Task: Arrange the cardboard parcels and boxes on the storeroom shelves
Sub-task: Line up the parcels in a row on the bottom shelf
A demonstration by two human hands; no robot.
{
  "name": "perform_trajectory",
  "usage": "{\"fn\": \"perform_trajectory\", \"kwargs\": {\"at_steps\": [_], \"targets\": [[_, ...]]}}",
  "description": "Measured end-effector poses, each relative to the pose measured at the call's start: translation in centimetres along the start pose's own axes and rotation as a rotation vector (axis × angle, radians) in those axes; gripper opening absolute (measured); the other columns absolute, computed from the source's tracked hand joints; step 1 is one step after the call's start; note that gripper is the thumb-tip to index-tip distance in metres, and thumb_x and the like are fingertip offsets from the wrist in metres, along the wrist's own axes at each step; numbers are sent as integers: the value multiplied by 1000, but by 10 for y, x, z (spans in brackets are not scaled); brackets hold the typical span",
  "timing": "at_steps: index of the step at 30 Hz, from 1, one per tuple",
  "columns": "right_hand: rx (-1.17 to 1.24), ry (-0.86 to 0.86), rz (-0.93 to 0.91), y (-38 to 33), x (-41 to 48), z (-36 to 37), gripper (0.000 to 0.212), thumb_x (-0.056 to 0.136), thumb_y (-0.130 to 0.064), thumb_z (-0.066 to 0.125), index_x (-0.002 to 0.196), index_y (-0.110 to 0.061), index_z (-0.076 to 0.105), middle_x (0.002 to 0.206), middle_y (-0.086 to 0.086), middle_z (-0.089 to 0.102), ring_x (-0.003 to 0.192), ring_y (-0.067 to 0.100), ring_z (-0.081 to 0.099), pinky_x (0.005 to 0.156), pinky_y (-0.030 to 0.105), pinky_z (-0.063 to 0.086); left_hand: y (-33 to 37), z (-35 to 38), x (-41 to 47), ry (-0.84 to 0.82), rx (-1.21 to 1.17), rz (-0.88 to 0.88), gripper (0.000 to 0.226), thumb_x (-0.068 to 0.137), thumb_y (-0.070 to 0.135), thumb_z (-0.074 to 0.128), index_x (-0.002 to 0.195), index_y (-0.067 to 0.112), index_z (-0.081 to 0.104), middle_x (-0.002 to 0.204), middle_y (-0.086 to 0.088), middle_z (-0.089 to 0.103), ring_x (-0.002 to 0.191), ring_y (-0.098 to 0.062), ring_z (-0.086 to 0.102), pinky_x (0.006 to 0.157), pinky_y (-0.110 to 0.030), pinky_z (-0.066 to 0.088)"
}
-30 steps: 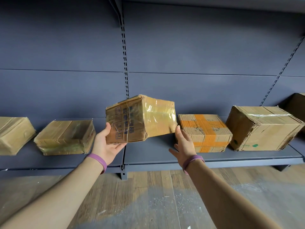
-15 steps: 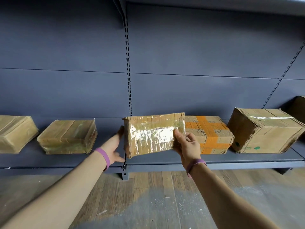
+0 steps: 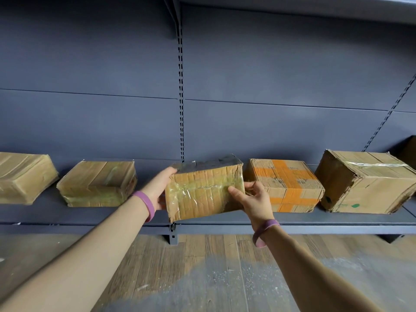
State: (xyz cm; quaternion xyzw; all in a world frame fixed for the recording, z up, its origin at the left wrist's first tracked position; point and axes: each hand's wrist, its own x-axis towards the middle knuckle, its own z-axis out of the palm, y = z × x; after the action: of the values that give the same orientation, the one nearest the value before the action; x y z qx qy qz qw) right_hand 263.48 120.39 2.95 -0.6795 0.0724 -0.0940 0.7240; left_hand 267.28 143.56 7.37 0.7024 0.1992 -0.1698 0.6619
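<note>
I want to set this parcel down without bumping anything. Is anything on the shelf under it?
Nothing visible. The parcel, held by the left hand and right hand, hangs over a bare stretch of shelf; the orange-taped box sits close at its right.

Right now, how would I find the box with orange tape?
Look along the grey shelf carrying a row of boxes. The orange-taped box sits just right of the held parcel, left of the big battered box. Only it wears a cross of orange tape.

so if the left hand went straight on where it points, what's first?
Likely the back panel, near the slotted upright. The left hand grips the taped parcel beside it. Depth unclear.
</note>
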Motion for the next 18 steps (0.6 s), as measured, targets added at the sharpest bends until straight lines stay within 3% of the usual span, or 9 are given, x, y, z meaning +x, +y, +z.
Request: {"fn": "perform_trajectory", "kwargs": {"at_steps": [2,4,7,10,12,14,18], "targets": [[-56,-60,20,0,2,-1,54,71,-35,78,116,-14,55,113,15,67,97,23,67,72,26,57,-3,-2,2,8,-22,33,27,97,42,55,98,17,64,116,-13,70,108,-30,64,98,-47,50],[-101,-100,95,0,2,-2,80,75,-64,70,137,-19,48,126,9,62,110,19,61,81,28,51,-5,-4,2,0,-13,64,24,97,39,56,100,17,66,112,-10,72,104,-27,65,99,-45,50],[-46,-134,216,-3,2,1,95,66,-94,44,132,-27,56,129,0,64,121,18,57,105,44,39,-8,-8,2,6,-16,106,33,87,37,63,112,17,70,113,-10,74,110,-28,66,105,-50,46],[5,-86,220,-15,1,7,63,82,-82,36,113,-34,62,119,-7,65,115,15,57,105,42,37,-11,-10,5,-29,-33,123,34,89,16,61,121,7,69,119,-15,71,102,-28,67,94,-44,52],[-30,-72,182,-16,1,8,67,78,-82,45,121,-33,58,125,-10,58,119,15,51,111,46,34,-12,-10,6,-32,-20,129,33,89,3,61,122,0,65,120,-22,69,97,-29,67,83,-41,55],[-46,-76,147,-13,2,7,78,76,-74,60,135,-22,53,130,-7,59,123,17,54,112,45,38,-15,-10,8,-20,32,136,40,86,-3,62,126,1,60,119,-23,69,102,-32,68,84,-44,57],[-141,-76,102,-3,2,3,29,92,-23,67,118,-16,57,105,-4,68,108,22,65,96,38,53,-14,-8,4,-26,158,185,37,83,-6,61,116,9,64,113,-16,70,109,-34,64,92,-46,53]]}}
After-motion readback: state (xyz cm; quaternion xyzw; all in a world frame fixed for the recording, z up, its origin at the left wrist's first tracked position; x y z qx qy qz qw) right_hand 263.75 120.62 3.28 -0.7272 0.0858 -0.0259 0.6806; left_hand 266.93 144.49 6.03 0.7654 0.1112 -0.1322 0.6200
